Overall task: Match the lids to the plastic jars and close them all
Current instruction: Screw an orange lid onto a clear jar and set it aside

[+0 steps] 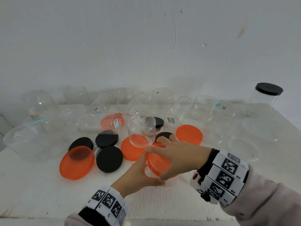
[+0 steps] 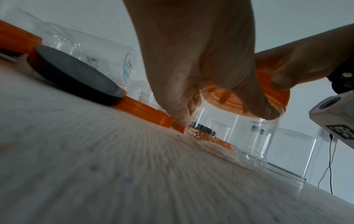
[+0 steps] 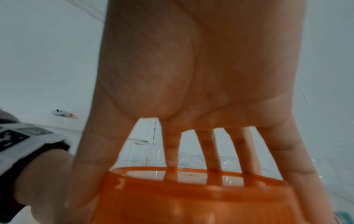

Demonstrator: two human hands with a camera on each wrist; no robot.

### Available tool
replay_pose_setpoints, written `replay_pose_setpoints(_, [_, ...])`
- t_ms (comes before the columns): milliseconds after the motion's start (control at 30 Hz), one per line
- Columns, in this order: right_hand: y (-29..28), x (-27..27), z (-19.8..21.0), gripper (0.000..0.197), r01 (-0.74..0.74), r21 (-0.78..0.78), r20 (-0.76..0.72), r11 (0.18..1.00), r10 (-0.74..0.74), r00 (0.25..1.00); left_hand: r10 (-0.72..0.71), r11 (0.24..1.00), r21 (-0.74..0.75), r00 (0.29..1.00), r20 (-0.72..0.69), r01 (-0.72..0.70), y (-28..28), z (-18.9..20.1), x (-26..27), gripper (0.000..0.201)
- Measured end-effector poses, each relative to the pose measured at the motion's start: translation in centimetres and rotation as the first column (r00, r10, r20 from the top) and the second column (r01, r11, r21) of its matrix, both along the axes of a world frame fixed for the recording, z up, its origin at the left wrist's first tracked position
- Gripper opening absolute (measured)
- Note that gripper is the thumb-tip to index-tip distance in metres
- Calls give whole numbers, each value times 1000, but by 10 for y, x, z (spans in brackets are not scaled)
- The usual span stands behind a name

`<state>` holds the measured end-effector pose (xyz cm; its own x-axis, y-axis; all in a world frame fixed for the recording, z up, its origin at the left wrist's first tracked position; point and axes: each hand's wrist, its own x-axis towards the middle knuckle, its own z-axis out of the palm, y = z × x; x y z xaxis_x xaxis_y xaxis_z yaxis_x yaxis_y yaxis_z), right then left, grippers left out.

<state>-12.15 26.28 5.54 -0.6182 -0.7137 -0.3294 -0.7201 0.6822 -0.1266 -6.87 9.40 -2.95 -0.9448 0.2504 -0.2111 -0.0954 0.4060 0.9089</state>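
Right now the fingertips (image 3: 173, 162) of the right hand (image 1: 177, 154) are spread and curled over an orange lid (image 1: 158, 162), thumb on the near rim and the other fingers reaching across the top to the far rim, so the hand grips the lid from above. Beneath the lid stands a small clear jar (image 2: 235, 136), upright on the white table (image 1: 48, 193), and the left hand (image 1: 138, 173) wraps its wall just under the lid, thumb and fingers curled round it to steady it. Whether the lid is fully seated cannot be told; in the left wrist view it looks level on the mouth. My reading is that the step in hand is closing this one jar, with nearly the whole task left: behind the held jar, loose orange lids (image 1: 77, 162) and black lids (image 1: 109, 159) lie scattered, and beyond them many open clear jars (image 1: 162, 99) stand or lie on their sides. Far off to the right of the held jar, one tall jar with a black lid (image 1: 268, 88) is already closed. The next move likely calls for a firm twist or press while the left hand keeps the jar from turning, then checking the rim sits even.
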Motion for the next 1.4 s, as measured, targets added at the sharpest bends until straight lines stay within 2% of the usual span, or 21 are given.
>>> replay_pose_setpoints(133, [-4,6,-7,82,37,0,-99,999,-37,994,-7,1000,1,1000,18,7,0,-2,-1,113])
replay_pose_setpoints(200, [-4,7,-8,84,43,-4,-102,999,-43,994,-8,1000,-16,1000,28,8,0,-2,-1,118])
replay_pose_setpoints(300, [2,4,-3,92,38,3,8,999,-38,999,-2,1000,-9,1000,9,2,0,-2,0,104])
replay_pose_setpoints(367, [5,2,1,93,30,5,56,1000,-30,998,4,1000,7,1000,2,-4,0,-3,0,102])
replay_pose_setpoints(567, [8,2,-2,88,-4,-34,-26,999,3,1000,11,999,43,1000,-2,-10,0,-5,0,98])
replay_pose_setpoints(767, [11,5,-13,89,1,-89,-138,996,-14,990,19,999,30,1000,19,-19,0,-4,0,97])
replay_pose_setpoints(833, [14,4,-17,88,18,-135,-130,991,-36,991,20,999,38,1000,10,-21,1,-2,1,97])
replay_pose_setpoints(967, [24,-14,-17,78,158,-336,153,928,-112,982,13,995,97,1000,-9,-12,3,-2,4,99])
replay_pose_setpoints(1000, [27,-22,-17,74,190,-389,183,901,-126,975,8,994,108,1000,-6,-8,3,-2,5,98])
replay_pose_setpoints(1200, [39,-76,-22,63,380,-526,124,760,-374,919,23,998,65,999,22,-25,-2,1,8,94])
replay_pose_setpoints(1400, [38,-126,-33,67,508,-483,51,713,-556,829,67,995,65,996,66,-71,-17,1,10,101])
